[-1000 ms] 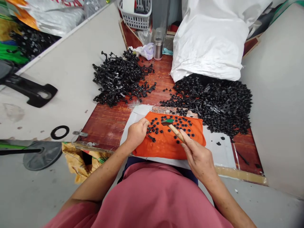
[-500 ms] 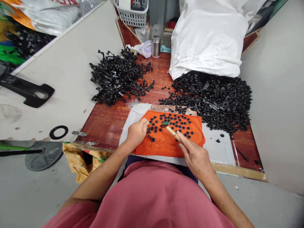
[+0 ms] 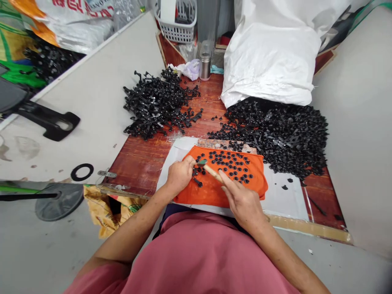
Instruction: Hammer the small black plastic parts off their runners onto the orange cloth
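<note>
Two pale panels flank a red-brown table, and at its back stand one basket and one flask, probably set there to leave the front free for work. Two heaps of black parts lie on the table: the left heap by itself, the right heap at the lip of one white sack, which seems laid mouth-down so that its load spills within reach. At the front edge one orange cloth lies over a white sheet, perhaps to cushion the work and show up dark bits well. Several dozen round studs dot the cloth, mostly right of centre, too close-set for a sure count. One hammer slants over the cloth, its green-topped head just beside the left fingertips; whether it touches anything there I cannot tell. The right hand pinches the end of the wooden handle between thumb and fingers, a hold likely meant to let the head swing from the wrist. The left hand sits at the cloth's left side, fingers curled and pressed together, probably to steady something; what they pinch, if anything, is hidden.
</note>
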`<state>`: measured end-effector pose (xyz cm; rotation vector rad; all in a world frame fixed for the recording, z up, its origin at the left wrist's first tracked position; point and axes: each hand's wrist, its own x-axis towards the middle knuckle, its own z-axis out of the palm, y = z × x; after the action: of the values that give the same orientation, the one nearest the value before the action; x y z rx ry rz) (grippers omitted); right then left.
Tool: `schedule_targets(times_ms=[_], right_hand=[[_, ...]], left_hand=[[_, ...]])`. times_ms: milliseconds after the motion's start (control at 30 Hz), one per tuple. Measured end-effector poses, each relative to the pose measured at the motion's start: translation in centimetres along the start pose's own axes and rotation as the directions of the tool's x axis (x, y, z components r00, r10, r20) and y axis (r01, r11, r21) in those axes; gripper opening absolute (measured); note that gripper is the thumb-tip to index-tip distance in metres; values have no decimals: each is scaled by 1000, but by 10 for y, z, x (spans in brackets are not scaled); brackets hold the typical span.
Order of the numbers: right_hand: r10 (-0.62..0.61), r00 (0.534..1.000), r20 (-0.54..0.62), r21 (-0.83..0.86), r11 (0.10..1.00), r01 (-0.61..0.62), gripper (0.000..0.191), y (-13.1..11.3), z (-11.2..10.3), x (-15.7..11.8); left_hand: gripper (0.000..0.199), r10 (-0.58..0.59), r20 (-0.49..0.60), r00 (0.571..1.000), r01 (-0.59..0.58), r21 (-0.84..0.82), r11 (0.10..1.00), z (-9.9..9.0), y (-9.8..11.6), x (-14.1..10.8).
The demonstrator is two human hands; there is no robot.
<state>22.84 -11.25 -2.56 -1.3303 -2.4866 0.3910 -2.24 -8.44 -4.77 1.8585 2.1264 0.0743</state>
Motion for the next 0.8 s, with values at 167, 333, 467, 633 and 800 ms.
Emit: schedule_targets(times_ms=[167, 333, 467, 633, 800], right_hand=[[8, 1000, 8, -83, 996, -7, 50, 1, 0, 0], [0, 1000, -26, -41, 999, -1, 50, 2, 1, -1], [24, 999, 42, -130, 991, -18, 50, 1, 3, -1], [9, 999, 40, -67, 998, -6, 52, 0, 1, 1], [22, 999, 23, -129, 992, -19, 51, 2, 6, -2]], left_hand=[[36, 6, 10, 1000, -6, 15, 1000, -1, 1, 0], [36, -8, 23, 1000, 6, 68, 998, -4, 3, 0], [38, 2, 24, 1000, -4, 73, 997, -6, 4, 0], [36, -17, 18, 1000, 15, 95, 995, -6, 4, 0], [36, 2, 8, 1000, -3, 76, 997, -5, 4, -1]])
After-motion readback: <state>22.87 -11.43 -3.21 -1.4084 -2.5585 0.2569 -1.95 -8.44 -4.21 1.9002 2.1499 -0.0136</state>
